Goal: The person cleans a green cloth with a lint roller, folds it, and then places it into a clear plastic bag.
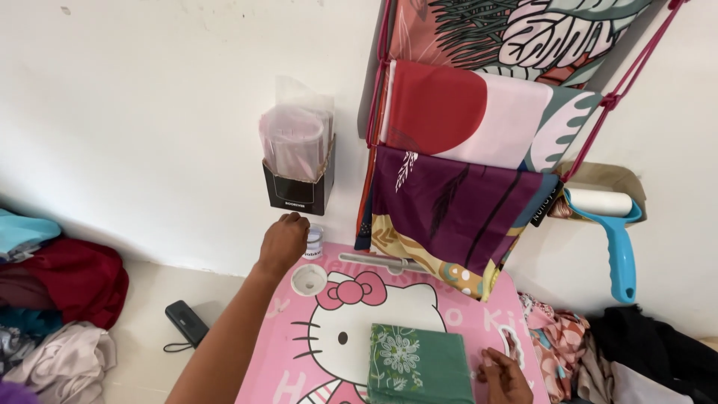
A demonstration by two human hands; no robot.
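My left hand [283, 241] reaches to the far left corner of a small pink cartoon-cat table [299, 352] and closes its fingers on a small clear jar [315, 242] by the wall. A round white lid [308, 279] lies on the table just below that hand. My right hand [505, 375] rests at the table's near right, fingertips at the edge of a folded green floral cloth [419, 364] that lies flat on the table.
Patterned fabrics [464, 179] hang from pink cords on the white wall. A black wall box with clear plastic bags [297, 161] is above the jar. A blue lint roller [615, 232] hangs at right. Clothes piles [52, 292] lie left and right; a black device [187, 323] is on the floor.
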